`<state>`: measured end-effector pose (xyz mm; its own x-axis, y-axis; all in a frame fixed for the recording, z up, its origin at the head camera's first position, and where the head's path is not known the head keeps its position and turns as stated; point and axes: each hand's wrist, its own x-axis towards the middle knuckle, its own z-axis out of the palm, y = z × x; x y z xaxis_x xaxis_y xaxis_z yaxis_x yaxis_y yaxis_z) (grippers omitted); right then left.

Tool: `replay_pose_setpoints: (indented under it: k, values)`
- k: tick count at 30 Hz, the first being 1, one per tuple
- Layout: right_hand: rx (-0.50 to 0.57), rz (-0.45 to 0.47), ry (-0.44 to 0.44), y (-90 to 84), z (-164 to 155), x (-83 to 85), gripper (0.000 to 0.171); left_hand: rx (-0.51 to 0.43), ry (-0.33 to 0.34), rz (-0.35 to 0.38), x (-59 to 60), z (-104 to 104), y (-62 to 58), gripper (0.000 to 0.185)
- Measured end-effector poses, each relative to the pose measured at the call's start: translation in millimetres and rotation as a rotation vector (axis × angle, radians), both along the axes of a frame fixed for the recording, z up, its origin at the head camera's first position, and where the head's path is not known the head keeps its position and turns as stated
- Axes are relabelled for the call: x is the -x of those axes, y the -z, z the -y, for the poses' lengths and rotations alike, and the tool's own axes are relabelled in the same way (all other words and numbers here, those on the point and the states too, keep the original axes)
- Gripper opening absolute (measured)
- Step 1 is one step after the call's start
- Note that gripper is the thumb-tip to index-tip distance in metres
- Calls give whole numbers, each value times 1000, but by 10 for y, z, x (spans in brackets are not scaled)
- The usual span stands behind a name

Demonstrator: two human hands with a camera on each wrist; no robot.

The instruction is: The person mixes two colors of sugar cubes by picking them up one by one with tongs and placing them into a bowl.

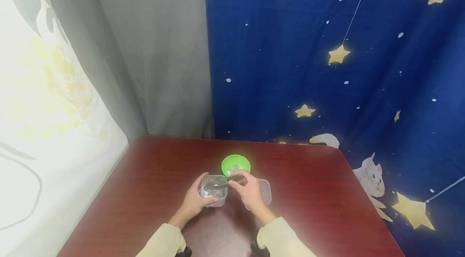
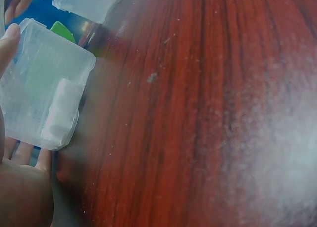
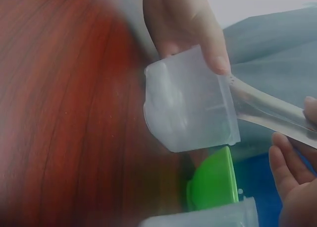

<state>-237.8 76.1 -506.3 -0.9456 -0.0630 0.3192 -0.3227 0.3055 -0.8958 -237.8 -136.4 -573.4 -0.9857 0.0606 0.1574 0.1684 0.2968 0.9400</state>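
Note:
My left hand [image 1: 193, 201] grips a clear plastic container [image 1: 220, 202] by its sides, thumb along the near wall. White pieces [image 2: 62, 113] lie against the bottom of this container, seen through its wall in the left wrist view. My right hand [image 1: 251, 193] pinches metal tongs [image 3: 272, 110] by the arms. The perforated tips of the tongs reach over the rim into the container, close to the white pieces. Just beyond the hands stands a green bowl [image 1: 242, 161] with several greyish-white pieces [image 1: 234, 168] in it.
A second clear plastic container [image 1: 267, 191] stands to the right, partly hidden under my right hand and wrist. All of this is on a dark red wooden table [image 1: 308, 192]. Behind the table hang a grey curtain [image 1: 170, 55] and a blue starry curtain [image 1: 269, 67].

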Motion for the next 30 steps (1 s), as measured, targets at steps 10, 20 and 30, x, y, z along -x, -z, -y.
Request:
replay_pose_setpoints:
  k: [10, 20, 30]
  values:
    - [-61, -34, -21, 105, 54, 56, 20, -19, 21, 6, -176, -57, -393, 94]
    - [-58, -6, 41, 85, 96, 62, 17, 6, 9, -1, -177, -70, -401, 94]
    - [-73, 11, 77, 66, 127, 69, 16, 2, 12, -9, -185, -70, -411, 94]
